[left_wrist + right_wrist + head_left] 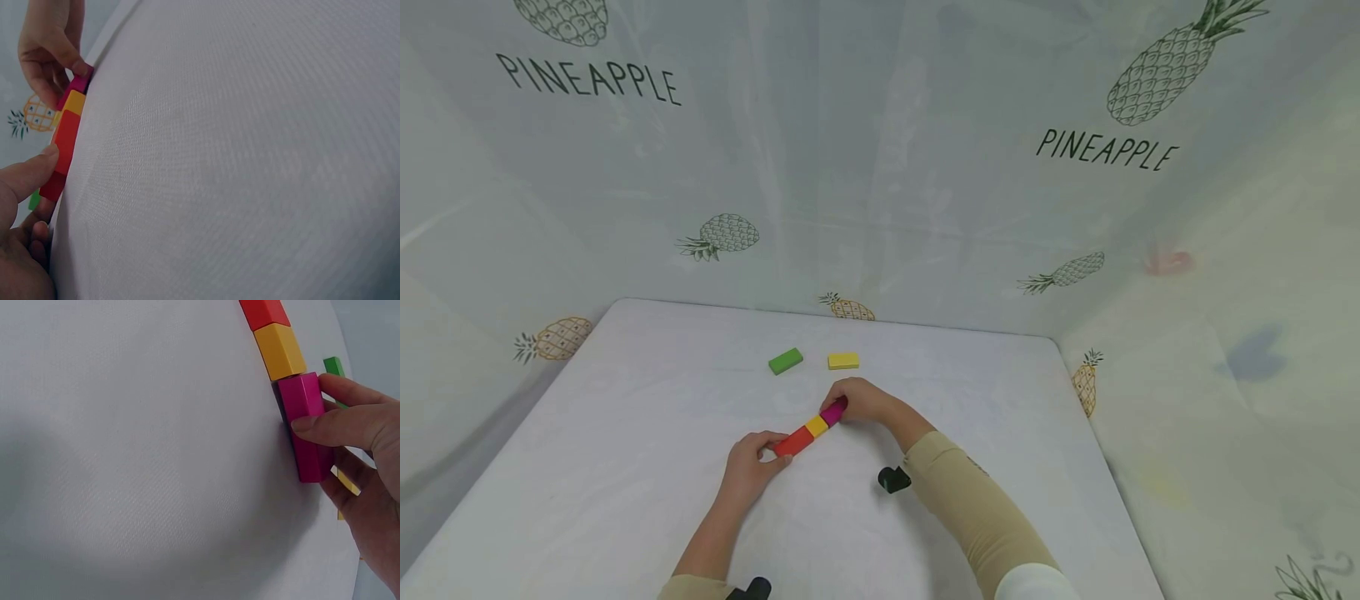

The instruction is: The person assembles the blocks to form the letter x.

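Head view, row axis: runs diagonally from near left to far right on the white-covered table, through the landmark, a short, glossy orange-yellow block.
Left hand: near and left of the landmark; thumb and fingers bend about the red block's outer end, parted only by its width.
Long, glossy red rectangular block: against the landmark's near-left end, in line with it.
Flat green rectangular block: beyond the landmark, to its left, well apart.
Glossy magenta rectangular block: at the landmark's far-right end, nearly in line; a thin dark seam shows, so full contact cannot be told.
Flat yellow rectangular block: beyond the landmark, slightly right, well apart.
Right hand: right of the landmark, its fingertips the nearer; thumb and fingers pinch the magenta block, closed to its thickness.
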Demonstrator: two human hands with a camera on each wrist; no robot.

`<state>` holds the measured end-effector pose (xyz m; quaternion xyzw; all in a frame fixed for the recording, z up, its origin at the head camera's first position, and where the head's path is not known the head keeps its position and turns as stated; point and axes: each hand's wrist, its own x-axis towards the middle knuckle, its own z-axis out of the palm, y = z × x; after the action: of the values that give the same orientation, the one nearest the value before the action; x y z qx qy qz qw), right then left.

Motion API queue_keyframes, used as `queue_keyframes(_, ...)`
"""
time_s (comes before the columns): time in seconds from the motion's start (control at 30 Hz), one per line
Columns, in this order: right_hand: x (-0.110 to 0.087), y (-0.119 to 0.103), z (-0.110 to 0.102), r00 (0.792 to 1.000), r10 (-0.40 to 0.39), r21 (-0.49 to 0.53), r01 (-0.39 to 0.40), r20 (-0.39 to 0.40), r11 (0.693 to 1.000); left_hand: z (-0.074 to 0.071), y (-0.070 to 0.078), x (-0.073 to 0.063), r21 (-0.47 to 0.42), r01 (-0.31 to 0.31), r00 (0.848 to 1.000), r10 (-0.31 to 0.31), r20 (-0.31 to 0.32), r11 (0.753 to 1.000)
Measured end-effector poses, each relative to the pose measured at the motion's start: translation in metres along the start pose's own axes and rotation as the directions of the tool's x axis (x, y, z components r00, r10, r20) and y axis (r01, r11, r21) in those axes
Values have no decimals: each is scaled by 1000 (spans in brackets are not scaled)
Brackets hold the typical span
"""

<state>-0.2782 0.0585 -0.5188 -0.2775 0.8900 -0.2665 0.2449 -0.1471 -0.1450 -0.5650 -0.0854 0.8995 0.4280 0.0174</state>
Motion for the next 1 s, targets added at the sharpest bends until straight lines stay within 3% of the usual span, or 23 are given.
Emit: queue_keyframes(1.0, 2, -1, 1, 999, 4, -3, -4, 33, 1000, 1, -1, 0, -11, 0, 1000, 0, -7, 1000)
